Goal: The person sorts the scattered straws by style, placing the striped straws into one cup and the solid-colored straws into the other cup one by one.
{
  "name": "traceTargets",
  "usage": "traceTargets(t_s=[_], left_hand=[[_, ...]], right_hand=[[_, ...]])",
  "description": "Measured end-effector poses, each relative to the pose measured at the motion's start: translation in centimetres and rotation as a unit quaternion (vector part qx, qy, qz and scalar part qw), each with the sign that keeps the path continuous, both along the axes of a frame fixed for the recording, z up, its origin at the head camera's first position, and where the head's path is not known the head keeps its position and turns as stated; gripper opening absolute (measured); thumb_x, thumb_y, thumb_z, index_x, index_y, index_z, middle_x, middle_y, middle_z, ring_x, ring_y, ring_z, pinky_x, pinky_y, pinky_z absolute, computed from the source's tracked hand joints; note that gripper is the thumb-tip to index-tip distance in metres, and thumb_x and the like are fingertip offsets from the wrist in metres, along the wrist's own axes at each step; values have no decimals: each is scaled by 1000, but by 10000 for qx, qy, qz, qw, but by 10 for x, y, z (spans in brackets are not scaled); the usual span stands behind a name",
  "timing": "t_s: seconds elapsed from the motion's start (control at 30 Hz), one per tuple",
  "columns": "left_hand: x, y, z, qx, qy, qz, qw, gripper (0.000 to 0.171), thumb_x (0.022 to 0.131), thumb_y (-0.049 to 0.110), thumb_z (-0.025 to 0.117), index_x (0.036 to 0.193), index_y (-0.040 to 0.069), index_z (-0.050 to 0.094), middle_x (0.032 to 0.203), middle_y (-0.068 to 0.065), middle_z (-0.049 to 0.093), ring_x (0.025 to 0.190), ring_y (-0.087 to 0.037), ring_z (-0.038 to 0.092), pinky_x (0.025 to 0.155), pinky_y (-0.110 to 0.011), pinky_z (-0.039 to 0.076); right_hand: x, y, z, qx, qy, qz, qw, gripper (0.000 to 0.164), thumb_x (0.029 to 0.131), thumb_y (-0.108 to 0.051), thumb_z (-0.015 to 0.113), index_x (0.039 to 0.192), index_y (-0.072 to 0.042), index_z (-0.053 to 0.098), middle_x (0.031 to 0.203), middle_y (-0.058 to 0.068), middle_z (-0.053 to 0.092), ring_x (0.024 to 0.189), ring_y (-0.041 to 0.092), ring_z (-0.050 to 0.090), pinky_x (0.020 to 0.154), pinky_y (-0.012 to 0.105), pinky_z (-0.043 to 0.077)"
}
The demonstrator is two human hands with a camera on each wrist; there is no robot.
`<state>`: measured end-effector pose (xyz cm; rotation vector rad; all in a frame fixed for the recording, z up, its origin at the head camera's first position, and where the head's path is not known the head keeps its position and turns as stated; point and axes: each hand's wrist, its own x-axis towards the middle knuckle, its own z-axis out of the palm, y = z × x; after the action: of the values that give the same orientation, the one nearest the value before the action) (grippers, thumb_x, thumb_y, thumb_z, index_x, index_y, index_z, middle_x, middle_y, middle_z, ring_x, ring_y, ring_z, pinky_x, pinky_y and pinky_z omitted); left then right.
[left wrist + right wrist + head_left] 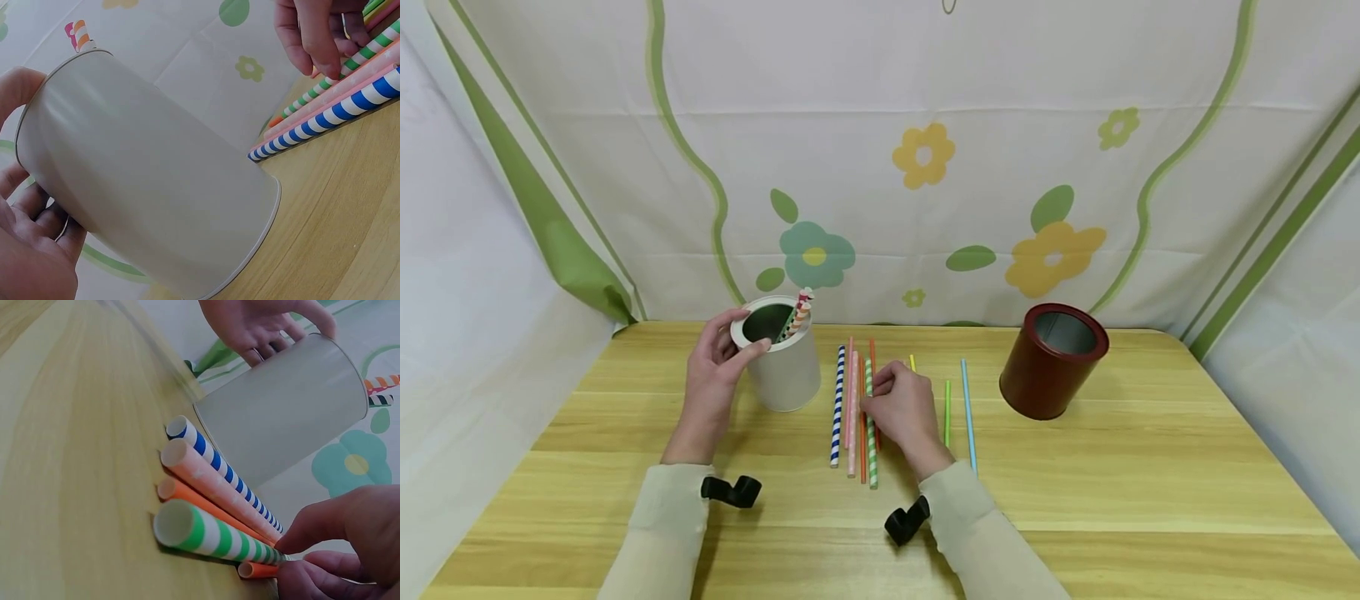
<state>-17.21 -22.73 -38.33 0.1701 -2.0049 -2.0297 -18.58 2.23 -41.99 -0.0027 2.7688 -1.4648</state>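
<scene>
A white can [786, 375] stands at the left of the table with several patterned paper straws [800, 318] leaning out of its mouth. My left hand [713, 371] grips the can by its upper side, thumb over the rim. To its right lies a row of straws. My right hand [910, 412] pinches a green-and-white striped straw [206, 534] between thumb and fingers; this straw still lies along the row. Beside it are an orange straw [862, 467], a pale pink one [852, 454] and a blue-and-white striped straw [356, 105].
A dark red can [1048, 375] stands at the right, its mouth showing a bare metal inside. Between it and my right hand lie a light blue straw [967, 408], a green straw [947, 408] and a partly hidden yellow straw [913, 362]. A flowered curtain [880, 183] hangs behind the table.
</scene>
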Motion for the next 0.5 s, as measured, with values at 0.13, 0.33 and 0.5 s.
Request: traceTargets(t_s=[0.13, 0.33, 0.5], left_hand=[[2, 1, 1, 0, -12, -10, 10000, 51, 101, 8, 73, 148, 17, 55, 159, -5, 56, 140, -11, 53, 107, -14, 45], [1, 1, 1, -79, -24, 3, 10000, 52, 101, 10, 74, 149, 18, 55, 162, -7, 54, 141, -11, 53, 107, -13, 45], [1, 2, 2, -27, 10, -10, 10000, 52, 101, 8, 74, 149, 18, 55, 161, -7, 54, 139, -11, 53, 107, -14, 45]], right_hand=[[2, 0, 3, 229, 113, 94, 9996, 26, 83, -9, 89, 101, -9, 71, 86, 1, 70, 74, 15, 63, 65, 29, 54], [5, -1, 3, 505, 365, 156, 9979, 24, 84, -10, 88, 98, -8, 70, 82, 1, 68, 69, 15, 61, 60, 27, 51], [4, -3, 2, 648, 464, 158, 9967, 22, 85, -10, 88, 95, -9, 68, 81, 0, 66, 67, 14, 60, 58, 27, 50]])
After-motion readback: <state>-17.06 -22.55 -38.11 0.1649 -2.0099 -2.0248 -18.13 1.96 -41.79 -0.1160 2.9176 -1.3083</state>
